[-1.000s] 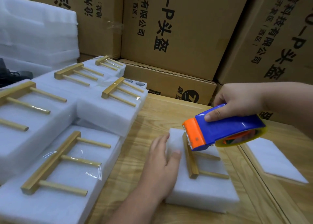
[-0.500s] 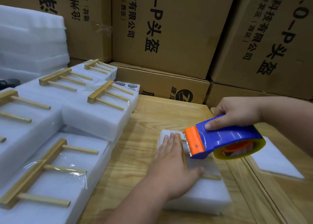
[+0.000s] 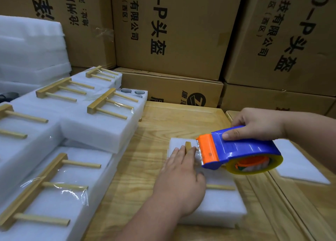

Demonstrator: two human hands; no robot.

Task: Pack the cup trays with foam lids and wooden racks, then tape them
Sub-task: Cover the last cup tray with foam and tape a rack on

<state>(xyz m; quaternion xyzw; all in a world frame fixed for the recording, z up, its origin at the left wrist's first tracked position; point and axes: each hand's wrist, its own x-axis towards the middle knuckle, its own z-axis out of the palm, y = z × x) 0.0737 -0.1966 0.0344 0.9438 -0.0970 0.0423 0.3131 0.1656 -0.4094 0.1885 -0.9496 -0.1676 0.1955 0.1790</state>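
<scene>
The cartons [image 3: 174, 31] across the top of the frame read "有限公司", "(西区)" and "-P头盔". At upper centre a foam tray [image 3: 140, 95] shows cups in its holes. Your right hand [image 3: 258, 124] has its grip curled round the tape gun [image 3: 240, 149], mid-right. Your left hand [image 3: 180, 182] lies flat, fingers straight, on the rack [image 3: 188, 146] atop the foam pack [image 3: 218, 202] on the worktop [image 3: 145, 168], lower centre.
</scene>
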